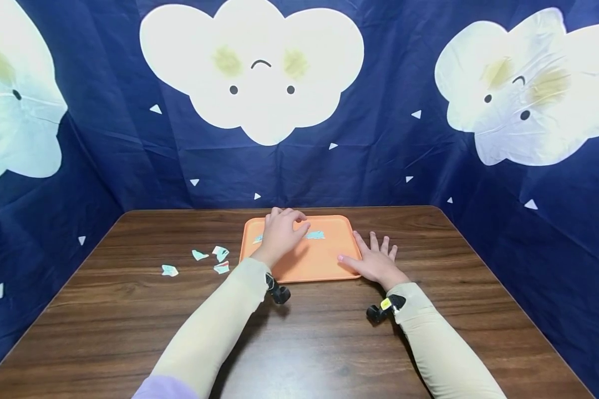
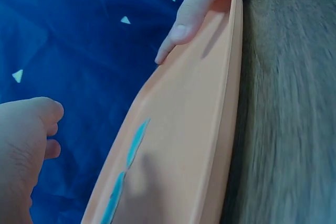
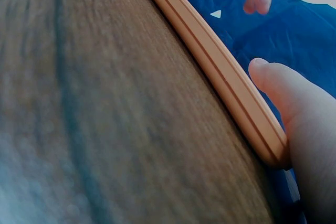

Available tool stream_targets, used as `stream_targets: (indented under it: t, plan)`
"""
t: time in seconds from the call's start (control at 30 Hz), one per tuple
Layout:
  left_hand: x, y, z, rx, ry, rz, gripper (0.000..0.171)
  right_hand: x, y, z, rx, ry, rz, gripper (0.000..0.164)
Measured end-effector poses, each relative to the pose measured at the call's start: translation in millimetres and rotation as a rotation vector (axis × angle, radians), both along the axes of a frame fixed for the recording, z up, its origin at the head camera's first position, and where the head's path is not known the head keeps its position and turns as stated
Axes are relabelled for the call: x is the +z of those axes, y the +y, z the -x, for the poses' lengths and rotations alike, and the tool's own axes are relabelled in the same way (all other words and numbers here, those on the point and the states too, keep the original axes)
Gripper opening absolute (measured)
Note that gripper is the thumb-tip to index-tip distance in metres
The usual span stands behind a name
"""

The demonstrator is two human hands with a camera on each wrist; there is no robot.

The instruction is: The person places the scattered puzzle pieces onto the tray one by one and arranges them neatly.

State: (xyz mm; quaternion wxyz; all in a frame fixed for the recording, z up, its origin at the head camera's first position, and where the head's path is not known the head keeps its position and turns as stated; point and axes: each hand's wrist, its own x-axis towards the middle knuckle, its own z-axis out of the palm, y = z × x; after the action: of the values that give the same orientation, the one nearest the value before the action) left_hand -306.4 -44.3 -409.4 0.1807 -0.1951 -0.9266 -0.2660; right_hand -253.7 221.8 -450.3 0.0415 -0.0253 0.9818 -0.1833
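- Since likely light and flimsy, best pinched by the edges: blue-white pieces (image 1: 315, 235).
- Relaxed, empty over orange tray (image 1: 329, 260): left hand (image 1: 282, 231).
- Spread across its rim: right hand (image 1: 376, 263).

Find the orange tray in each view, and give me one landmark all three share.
Head: the orange tray lies just below the picture's centre.
Left wrist: it runs from upper right of centre down to the bottom edge.
Right wrist: its outer side slants from the top edge, left of centre, down toward the right.
Shared landmark: the blue backdrop with white triangles.
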Motion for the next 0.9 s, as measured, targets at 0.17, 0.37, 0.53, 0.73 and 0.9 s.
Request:
stream_targets:
  t: [0.17, 0.37, 0.53, 0.73, 0.9]
  plan:
    - [2.5, -15, -7.7, 0.005, 0.034, -0.035, 0.022, -0.2, 1, -0.2, 0.007, 0.001, 0.006, 0.106]
    - [3.2, -29, -15.3, 0.007, 0.078, -0.074, 0.021, 0.0, 4, -0.4, 0.008, 0.004, -0.001, 0.108]
    - [1.4, -43, -20.8, 0.015, 0.111, -0.099, 0.020, -1.0, 3, -0.3, 0.011, -0.001, 0.005, 0.107]
    - [-4.7, -66, -26.0, 0.032, 0.104, -0.129, 0.020, -1.4, 1, -0.7, 0.013, 0.006, 0.002, 0.105]
    - [-9.1, -88, -26.2, 0.042, 0.118, -0.170, 0.019, -0.8, 0, -1.9, 0.012, 0.009, 0.008, 0.105]
